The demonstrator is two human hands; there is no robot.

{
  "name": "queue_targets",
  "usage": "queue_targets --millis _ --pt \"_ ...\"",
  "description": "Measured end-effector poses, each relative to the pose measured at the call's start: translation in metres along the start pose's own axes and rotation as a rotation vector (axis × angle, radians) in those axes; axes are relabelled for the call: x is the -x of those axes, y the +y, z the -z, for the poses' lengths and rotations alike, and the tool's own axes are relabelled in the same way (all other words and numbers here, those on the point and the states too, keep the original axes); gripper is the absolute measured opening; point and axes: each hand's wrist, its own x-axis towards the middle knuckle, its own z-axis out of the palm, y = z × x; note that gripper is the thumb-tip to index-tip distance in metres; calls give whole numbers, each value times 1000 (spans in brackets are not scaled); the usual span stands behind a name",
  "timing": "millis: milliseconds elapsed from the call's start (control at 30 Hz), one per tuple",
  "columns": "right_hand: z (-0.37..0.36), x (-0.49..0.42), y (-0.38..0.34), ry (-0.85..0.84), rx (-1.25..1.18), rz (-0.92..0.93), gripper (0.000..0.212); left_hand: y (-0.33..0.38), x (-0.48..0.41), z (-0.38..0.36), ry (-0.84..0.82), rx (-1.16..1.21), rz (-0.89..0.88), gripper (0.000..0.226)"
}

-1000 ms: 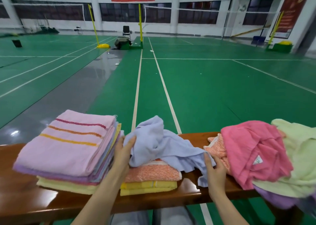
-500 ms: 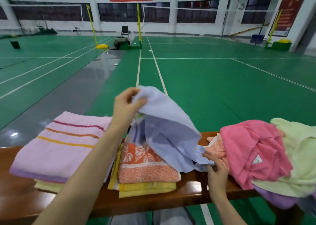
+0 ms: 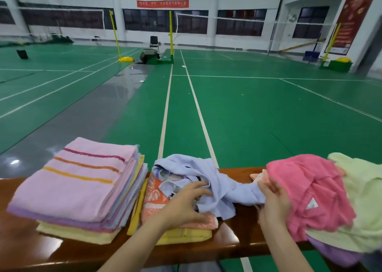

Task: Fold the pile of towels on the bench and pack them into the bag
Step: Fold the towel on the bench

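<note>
**Light blue towel dropped onto small stack, both hands on it**

Light blue towel (image 3: 217, 180) lies bunched on the desk (image 3: 233, 245). Its left part is over the orange floral towel (image 3: 153, 197), and its right end trails toward the loose pile.

Left grip (image 3: 184, 205): forearm in from below, palm down, fingers spread and slightly bent on the towel's labelled edge, thumb on the orange towel. It is released, pressing, not clasping.

Right grip (image 3: 272, 201): clasping the towel's right end, fingers curled, knuckles against the hot pink towel (image 3: 310, 189).

Versus 0.5 s ago, the left grip no longer pinches the towel up high. It has come down and let go, and the towel has collapsed onto the stack. The right grip has stayed at the same end.

A folded yellow towel (image 3: 186, 235) lies under the orange one. The pink striped stack (image 3: 78, 180) is just left of it. A pale green towel (image 3: 363, 199) lies far right in the unfolded pile.
</note>
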Motion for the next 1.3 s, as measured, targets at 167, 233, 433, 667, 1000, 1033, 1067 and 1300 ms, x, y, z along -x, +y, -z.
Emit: queue_targets --millis 167,233,433,667,1000,1033,1067,1300 --pt "-66 22 -37 -94 79 375 44 4 9 11 -56 216 92 38" --pt "-82 41 -36 -408 245 513 48 1 12 13 -13 274 86 28" --pt "-52 56 6 -1106 683 548 41 -27 29 29 363 131 239 31" --pt "-16 67 10 -430 508 347 39 -16 10 20 357 -264 221 31" --pt "12 22 9 -58 347 -137 20 -2 1 58 601 493 488 17" --pt "9 15 4 -41 329 -124 18 -2 5 60 606 476 516 15" --pt "5 8 -3 -25 301 -105 16 -2 9 62 602 481 527 17" --pt "-69 44 -57 -346 415 703 36 -3 27 65 540 623 487 19"
